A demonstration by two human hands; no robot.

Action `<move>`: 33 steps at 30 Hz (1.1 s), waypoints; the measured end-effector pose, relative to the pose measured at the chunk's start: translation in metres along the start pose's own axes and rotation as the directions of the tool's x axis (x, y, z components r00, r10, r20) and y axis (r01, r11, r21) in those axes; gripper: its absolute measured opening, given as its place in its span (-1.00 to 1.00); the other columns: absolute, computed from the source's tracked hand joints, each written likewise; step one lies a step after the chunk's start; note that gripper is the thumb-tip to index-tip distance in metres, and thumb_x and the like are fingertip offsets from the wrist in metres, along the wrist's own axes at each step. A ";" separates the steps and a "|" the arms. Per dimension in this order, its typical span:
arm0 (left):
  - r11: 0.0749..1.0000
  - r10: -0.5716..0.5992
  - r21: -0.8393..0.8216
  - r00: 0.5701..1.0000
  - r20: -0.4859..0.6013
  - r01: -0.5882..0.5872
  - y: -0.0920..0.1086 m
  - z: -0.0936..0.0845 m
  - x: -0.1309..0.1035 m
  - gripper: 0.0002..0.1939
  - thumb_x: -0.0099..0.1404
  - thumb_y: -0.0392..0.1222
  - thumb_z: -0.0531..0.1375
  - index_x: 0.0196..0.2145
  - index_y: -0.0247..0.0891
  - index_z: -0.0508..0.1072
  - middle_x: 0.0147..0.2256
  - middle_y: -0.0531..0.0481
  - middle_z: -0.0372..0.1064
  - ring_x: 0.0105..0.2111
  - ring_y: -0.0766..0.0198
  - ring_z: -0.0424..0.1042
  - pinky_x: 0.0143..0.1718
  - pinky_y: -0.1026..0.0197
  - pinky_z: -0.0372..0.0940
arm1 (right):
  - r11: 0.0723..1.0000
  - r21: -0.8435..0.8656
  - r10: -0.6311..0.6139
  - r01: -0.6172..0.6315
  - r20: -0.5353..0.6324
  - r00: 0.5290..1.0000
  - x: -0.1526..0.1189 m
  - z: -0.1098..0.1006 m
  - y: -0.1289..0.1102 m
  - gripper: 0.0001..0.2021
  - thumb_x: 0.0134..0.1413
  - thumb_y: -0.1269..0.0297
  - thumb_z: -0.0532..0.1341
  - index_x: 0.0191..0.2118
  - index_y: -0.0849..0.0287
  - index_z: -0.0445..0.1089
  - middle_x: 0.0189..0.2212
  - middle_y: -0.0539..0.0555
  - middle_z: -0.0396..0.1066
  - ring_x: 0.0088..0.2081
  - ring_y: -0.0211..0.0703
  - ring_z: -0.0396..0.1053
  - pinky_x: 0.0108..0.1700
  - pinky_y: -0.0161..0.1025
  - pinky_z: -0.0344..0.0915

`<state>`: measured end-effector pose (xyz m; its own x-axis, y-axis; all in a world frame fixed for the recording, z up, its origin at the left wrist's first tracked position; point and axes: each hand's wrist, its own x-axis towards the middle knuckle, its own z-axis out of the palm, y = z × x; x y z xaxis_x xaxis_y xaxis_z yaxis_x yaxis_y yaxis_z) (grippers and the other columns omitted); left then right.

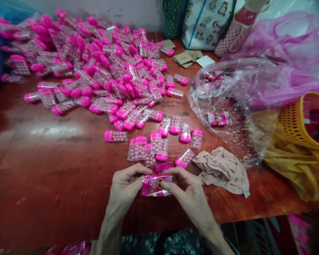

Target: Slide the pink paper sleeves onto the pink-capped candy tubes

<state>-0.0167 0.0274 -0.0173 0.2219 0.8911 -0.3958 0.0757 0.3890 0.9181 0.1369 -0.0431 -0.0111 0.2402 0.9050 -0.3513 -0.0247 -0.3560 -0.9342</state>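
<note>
Blue plastic [7, 46] sits at the far left edge of the counter [55, 159]. Next comes a large heap of clear, pink-capped containers [101, 62] filled with pale pink balls, spread toward the middle. The left hand [127, 180] pinches one side of a shiny pink printed wrapper [155, 186] between thumb and fingers; the wrapper is held at the counter's near side, just in front of a small group of loose containers [138, 148]. A strip of similar print shows right behind it; whether the two are joined, I cannot tell. The right hand [186, 182] is closed on the wrapper's other side. Beyond, near the wall, lie cardboard pieces [183, 59], with a white patterned bag [207, 26] behind them. A crumpled beige cloth [224, 168] rests just beside the right hand. Farther right are a clear plastic bag [228, 136], a small pink packet [217, 119] within its outline, pink plastic [278, 39] and a yellow basket [292, 122].
</note>
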 end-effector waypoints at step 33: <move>0.937 -0.036 -0.349 0.990 -0.138 -0.015 -0.016 0.000 0.003 -0.81 -0.18 -0.45 0.30 -0.54 -0.26 0.58 -0.61 0.07 0.41 -0.78 0.47 0.23 -0.83 0.47 0.07 | 0.351 -0.904 -0.344 0.245 0.119 0.931 0.023 -0.039 0.013 -0.55 0.07 0.37 0.22 0.10 0.31 0.21 -0.01 0.26 0.19 -0.02 0.14 0.10 0.03 0.05 0.17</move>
<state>-0.0172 0.0238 -0.0336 0.0825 0.9004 -0.4271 -0.2713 0.4327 0.8597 0.1797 -0.0356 -0.0290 0.1166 0.9931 -0.0134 0.9272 -0.1137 -0.3570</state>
